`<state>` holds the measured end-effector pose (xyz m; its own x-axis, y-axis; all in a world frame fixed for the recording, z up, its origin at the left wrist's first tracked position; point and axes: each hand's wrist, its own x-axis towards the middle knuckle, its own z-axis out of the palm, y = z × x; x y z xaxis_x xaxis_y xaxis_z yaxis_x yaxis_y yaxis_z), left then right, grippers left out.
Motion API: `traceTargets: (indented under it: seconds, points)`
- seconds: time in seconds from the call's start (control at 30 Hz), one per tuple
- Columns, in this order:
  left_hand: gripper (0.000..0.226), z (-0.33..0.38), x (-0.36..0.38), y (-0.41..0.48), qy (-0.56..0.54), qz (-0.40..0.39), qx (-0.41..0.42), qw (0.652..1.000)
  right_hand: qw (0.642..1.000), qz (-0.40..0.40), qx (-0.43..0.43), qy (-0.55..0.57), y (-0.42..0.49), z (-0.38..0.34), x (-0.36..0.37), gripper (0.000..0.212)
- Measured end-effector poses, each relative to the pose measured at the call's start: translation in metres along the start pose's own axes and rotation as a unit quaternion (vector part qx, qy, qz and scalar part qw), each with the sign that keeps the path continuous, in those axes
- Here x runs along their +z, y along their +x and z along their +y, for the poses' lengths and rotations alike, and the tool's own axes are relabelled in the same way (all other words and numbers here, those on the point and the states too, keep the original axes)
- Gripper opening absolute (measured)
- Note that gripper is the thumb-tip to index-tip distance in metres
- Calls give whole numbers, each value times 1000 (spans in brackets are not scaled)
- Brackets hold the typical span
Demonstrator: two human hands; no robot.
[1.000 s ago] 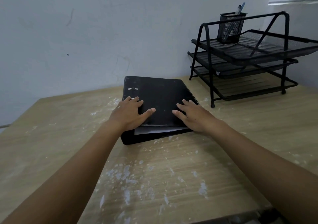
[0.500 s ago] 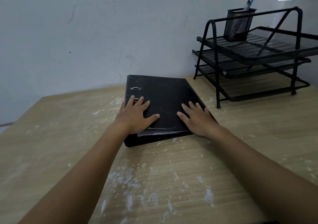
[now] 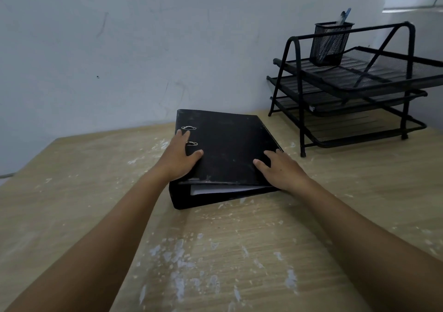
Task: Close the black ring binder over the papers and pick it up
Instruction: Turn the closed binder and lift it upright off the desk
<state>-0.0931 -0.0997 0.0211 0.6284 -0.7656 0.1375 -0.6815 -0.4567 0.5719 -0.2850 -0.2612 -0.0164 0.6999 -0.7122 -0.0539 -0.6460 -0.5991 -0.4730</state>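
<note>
1. head view showed a pale wooden surface (image 3: pixel 215 251) flecked with white.
2. both hands lay flat with fingers spread, gripping nothing: left hand (image 3: pixel 178 158) by the spine, right hand (image 3: pixel 280 170) at the open edge.
3. the black ring binder (image 3: pixel 230 148) lay shut over white papers (image 3: pixel 215 190).
4. a black tray rack (image 3: pixel 354 88) stood beyond, to the right.

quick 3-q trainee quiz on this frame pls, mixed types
1. True or false: the black ring binder is already lifted off the desk.
2. Where does the mesh pen cup stand? A) on the desk B) on the top tier of the tray rack C) on the binder
3. Fill in: the left hand lies by the binder's ___ edge, near the metal rings; the right hand is by the open edge.

Key: 1 false; 2 B; 3 spine
</note>
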Motion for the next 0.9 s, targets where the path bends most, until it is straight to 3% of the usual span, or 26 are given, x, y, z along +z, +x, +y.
traceTargets:
  seconds: [0.27,0.4,0.53,0.6,0.73,0.9]
  points:
    - [51,-24,-18,40,-75,-23,-37,996,998,-10,-60,11,-5,-13,7,75]
    - [64,-30,-13,65,-66,-22,-18,997,991,-61,-112,52,-8,-26,15,108]
    - [78,-32,-6,84,43,-46,2,998,983,-103,-150,12,-8,-29,20,118]
    - [72,-31,-5,92,84,-52,44,994,980,-99,-170,-22,-8,-28,22,116]
    - [59,-32,-1,103,152,-100,102,978,974,-50,-185,-121,-9,-27,30,86]
    - [53,-37,-2,104,165,-110,116,973,971,-21,-188,-144,-16,-33,35,85]
